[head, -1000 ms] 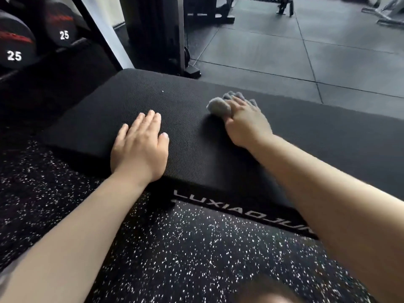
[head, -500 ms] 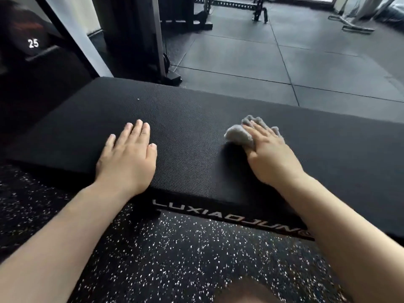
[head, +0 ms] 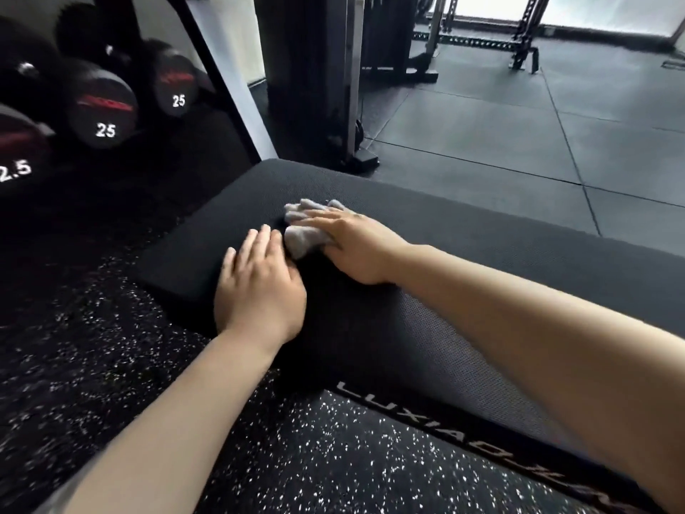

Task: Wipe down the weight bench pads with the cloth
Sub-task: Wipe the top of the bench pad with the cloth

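Observation:
The black textured bench pad runs from the centre to the right edge, with white lettering on its near side. A bunched grey cloth lies near the pad's left end. My right hand presses down on the cloth with straight fingers spread over it, and the thumb is hidden under the cloth. My left hand rests flat on the pad just left of the cloth, fingers straight, its fingertips almost touching the cloth.
Black dumbbells marked 25 sit on a rack at the upper left. A black machine column stands just behind the pad's left end. Speckled rubber floor lies below the pad, grey floor tiles beyond it.
My right hand has slid the cloth leftward along the pad until it sits right beside my left hand. The view has swung left, bringing the dumbbells in.

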Motion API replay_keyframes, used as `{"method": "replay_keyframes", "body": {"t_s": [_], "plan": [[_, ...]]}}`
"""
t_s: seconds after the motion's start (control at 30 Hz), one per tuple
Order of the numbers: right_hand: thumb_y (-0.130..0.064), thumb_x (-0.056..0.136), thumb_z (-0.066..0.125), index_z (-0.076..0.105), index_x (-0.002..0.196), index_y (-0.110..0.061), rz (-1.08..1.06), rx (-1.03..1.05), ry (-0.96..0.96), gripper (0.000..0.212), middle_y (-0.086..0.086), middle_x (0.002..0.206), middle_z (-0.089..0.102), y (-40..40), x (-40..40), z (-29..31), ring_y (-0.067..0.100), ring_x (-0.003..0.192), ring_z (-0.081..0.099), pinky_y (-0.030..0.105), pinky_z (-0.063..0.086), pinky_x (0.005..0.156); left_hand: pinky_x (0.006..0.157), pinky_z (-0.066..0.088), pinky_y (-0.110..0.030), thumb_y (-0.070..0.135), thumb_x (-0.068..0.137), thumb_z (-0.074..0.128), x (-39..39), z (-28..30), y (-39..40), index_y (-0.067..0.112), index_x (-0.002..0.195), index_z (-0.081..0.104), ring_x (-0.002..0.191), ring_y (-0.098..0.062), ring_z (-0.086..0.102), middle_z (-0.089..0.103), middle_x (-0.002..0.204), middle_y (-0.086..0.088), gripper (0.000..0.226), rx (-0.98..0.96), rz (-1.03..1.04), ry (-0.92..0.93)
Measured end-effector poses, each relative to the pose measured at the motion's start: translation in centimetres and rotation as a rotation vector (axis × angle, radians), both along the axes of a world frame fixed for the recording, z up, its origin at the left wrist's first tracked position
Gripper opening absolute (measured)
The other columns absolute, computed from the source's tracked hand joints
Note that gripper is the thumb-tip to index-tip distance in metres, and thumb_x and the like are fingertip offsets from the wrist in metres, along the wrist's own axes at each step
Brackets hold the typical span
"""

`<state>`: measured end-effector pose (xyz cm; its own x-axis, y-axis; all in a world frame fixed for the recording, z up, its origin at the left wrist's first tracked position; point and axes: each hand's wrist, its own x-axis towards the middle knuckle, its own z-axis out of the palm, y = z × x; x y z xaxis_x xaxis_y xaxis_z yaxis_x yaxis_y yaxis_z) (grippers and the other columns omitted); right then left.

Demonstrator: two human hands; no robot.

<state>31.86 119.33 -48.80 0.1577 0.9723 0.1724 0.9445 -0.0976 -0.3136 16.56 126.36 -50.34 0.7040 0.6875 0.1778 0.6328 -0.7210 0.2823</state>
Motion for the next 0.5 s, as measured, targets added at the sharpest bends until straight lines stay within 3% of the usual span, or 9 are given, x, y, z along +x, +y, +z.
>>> {"method": "replay_keyframes", "body": {"t_s": [0.13,0.23,0.3,0.4,0.5], "plan": [[-0.019,0.086,0.039,0.050,0.137,-0.027,-0.633,-0.025,-0.090,0.053,0.000,0.146,0.043,2.4,5.3,-0.2,0.021,0.141,0.029,0.042,0.017,0.118,0.119,-0.001,-0.031,0.033,0.100,0.021,-0.4,0.0,0.3,0.017,0.153,0.014,0.147,-0.007,0.002,0.008,0.161,0.005,0.056,-0.004,-0.012,0.005],[-0.015,0.092,0.039,0.029,0.150,-0.015,-1.082,-0.122,0.012,0.059,0.006,0.159,0.023,-0.2,8.5,0.4,0.024,0.148,0.011,0.044,0.005,0.121,0.120,0.000,-0.032,0.032,0.099,0.022,-0.3,0.0,0.1,0.017,0.153,0.015,0.147,-0.008,0.003,0.009,0.161,0.005,0.056,-0.008,-0.005,-0.005],[-0.012,0.091,0.039,0.022,0.152,-0.010,-1.035,-0.048,-0.025,0.063,0.004,0.161,0.016,-0.9,7.8,0.0,0.021,0.150,0.004,0.040,-0.001,0.122,0.120,0.002,-0.033,0.032,0.099,0.023,-0.1,0.0,0.0,0.017,0.152,0.017,0.147,-0.009,0.006,0.012,0.161,0.004,0.056,0.001,0.008,-0.006],[-0.013,0.093,0.042,0.033,0.148,-0.013,-0.609,0.093,-0.049,0.056,0.003,0.158,0.027,-2.1,2.6,-1.1,0.018,0.149,0.012,0.035,0.001,0.121,0.120,0.005,-0.035,0.032,0.099,0.025,-0.2,-0.1,0.2,0.016,0.152,0.019,0.147,-0.011,0.008,0.014,0.160,0.003,0.056,0.016,0.013,-0.005],[-0.019,0.091,0.042,0.038,0.147,-0.017,-0.253,0.095,-0.060,0.057,-0.003,0.158,0.028,-6.5,-3.6,-1.0,0.014,0.149,0.013,0.030,0.001,0.121,0.119,0.002,-0.033,0.034,0.099,0.022,-0.5,-0.2,0.3,0.016,0.153,0.015,0.147,-0.010,0.005,0.009,0.161,0.003,0.057,0.003,-0.003,0.017]]}}
